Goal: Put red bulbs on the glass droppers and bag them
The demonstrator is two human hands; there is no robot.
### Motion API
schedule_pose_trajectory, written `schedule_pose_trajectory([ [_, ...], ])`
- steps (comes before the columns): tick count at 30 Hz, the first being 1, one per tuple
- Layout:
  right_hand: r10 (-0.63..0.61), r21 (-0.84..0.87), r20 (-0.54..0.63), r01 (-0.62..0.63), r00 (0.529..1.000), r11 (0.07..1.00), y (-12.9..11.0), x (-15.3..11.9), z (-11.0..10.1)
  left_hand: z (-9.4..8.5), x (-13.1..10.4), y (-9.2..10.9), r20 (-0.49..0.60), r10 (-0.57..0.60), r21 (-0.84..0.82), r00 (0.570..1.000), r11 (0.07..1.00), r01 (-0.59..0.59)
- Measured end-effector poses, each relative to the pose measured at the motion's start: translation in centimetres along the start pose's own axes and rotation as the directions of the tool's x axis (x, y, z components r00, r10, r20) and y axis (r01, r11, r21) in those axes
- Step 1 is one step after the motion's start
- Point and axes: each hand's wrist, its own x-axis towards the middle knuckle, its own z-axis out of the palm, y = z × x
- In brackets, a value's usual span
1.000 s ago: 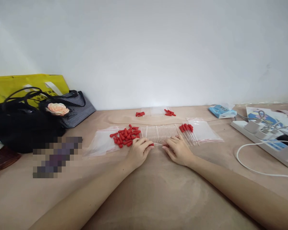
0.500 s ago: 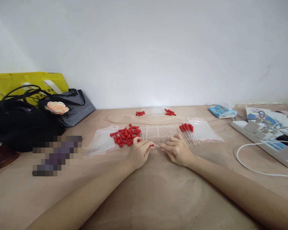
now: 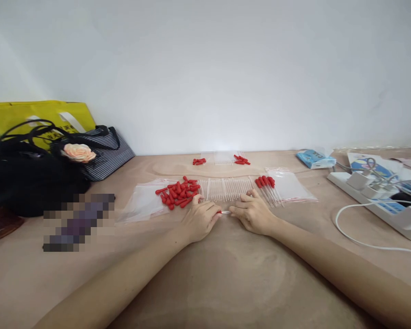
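Note:
My left hand (image 3: 201, 220) is closed, pinching a red rubber dropper bulb (image 3: 219, 212) whose end shows past the fingertips. Facing it, my right hand (image 3: 255, 213) grips a clear thin dropper tube (image 3: 226, 212) that meets the bulb's mouth; how deep it sits I cannot tell. Just beyond the hands, a row of clear tubes (image 3: 226, 188) lies side by side. Loose red bulbs (image 3: 178, 194) are heaped left of that row. To its right lie several droppers (image 3: 269, 187) with red bulbs fitted on their tubes.
Clear zip bags (image 3: 140, 201) lie left of the heap, and another zip bag (image 3: 294, 185) lies on the right. Farther back are smaller bulb piles (image 3: 242, 160). Handbags (image 3: 106, 155) stand at left; a tissue pack (image 3: 315, 159) and a power strip (image 3: 370, 203) are at right.
Both hands stay close together, the left shifting slightly toward the right hand. The bulb and tube have dropped a little in view. The view itself has moved slightly.

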Motion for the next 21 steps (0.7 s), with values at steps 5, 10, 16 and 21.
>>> schedule_pose_trajectory([
  [5, 0.009, 0.06, -0.008, -0.008, 1.0, 0.998, -0.31, 0.03, 0.25, 0.09, -0.02, -0.02, -0.016, 0.018, 0.01, 1.0, 1.0, -0.018],
  [10, 0.005, 0.081, -0.02, -0.003, 1.0, 0.997, -0.47, 0.27, 0.32, 0.02, 0.07, 0.02, -0.006, 0.035, 0.013, 0.999, 0.999, -0.035],
  [16, -0.009, 0.084, -0.029, 0.012, 1.0, 0.996, -0.75, 0.69, 0.18, -0.12, 0.16, 0.13, 0.009, 0.036, -0.015, 0.999, 0.999, -0.036],
  [21, 0.035, 0.116, -0.014, -0.033, 0.999, 0.993, -0.39, 0.5, 0.14, -0.11, 0.05, -0.12, -0.022, -0.014, -0.089, 1.0, 0.996, 0.012],
])
